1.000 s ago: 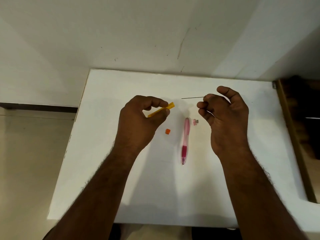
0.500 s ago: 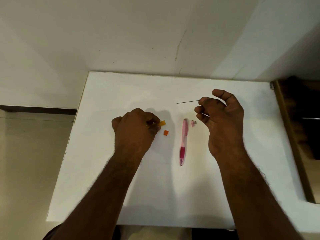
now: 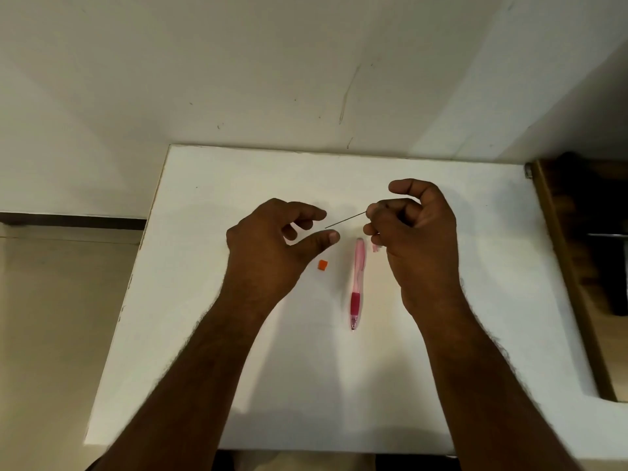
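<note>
My right hand [image 3: 418, 232] pinches a thin dark pencil lead [image 3: 346, 219] that points left and slightly down. My left hand [image 3: 268, 243] hovers over the white table [image 3: 238, 171] with its fingers loosely spread. The lead's free tip lies between that hand's index finger and thumb, and I see no contact. A pink mechanical pencil [image 3: 356, 283] lies lengthwise on the table between my hands. Left of it is a small orange cap [image 3: 322, 265]. A tiny pink piece [image 3: 374, 248] shows just under my right fingers. No yellow lead case is in sight.
The table stands against a white wall. Its left edge drops off to a beige floor. A dark wooden piece of furniture [image 3: 571, 266] borders the table on the right.
My left hand went down to the table with the yellow lead case, then rose without it and spread its fingers near the lead's tip. The lead now tilts downward to the left.
</note>
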`<state>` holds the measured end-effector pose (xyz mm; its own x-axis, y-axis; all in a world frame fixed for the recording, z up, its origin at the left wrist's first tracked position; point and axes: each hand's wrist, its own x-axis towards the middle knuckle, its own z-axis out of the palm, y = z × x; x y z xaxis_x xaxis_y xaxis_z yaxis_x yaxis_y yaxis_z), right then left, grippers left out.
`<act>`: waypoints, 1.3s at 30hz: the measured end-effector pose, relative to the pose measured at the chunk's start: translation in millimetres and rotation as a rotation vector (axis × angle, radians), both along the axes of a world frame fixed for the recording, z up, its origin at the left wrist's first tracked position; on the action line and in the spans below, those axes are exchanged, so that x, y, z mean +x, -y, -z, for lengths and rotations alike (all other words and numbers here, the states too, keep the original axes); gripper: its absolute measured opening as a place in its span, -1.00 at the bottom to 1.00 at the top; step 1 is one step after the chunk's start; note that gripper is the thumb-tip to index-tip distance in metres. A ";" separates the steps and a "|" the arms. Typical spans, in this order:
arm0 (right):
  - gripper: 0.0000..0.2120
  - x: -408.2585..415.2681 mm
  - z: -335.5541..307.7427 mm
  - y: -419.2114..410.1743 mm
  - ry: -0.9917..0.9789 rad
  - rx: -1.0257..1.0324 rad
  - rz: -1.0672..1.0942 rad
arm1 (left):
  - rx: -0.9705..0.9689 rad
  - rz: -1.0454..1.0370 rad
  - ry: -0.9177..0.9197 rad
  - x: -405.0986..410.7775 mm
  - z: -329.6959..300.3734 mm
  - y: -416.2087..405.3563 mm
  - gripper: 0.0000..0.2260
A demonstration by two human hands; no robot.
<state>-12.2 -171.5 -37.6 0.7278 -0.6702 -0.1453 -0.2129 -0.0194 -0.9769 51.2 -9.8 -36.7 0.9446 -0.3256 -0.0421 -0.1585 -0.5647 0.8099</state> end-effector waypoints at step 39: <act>-0.96 -3.0 -2.7 13.7 0.021 0.188 0.172 | 0.607 0.150 0.124 -50.0 21.9 40.7 -0.60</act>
<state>-15.2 -185.2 -34.9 0.6099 -0.7469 -0.2649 -0.1767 0.1976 -0.9642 1.2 -50.5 -58.6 0.9004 -0.4071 -0.1534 -0.3436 -0.8817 0.3233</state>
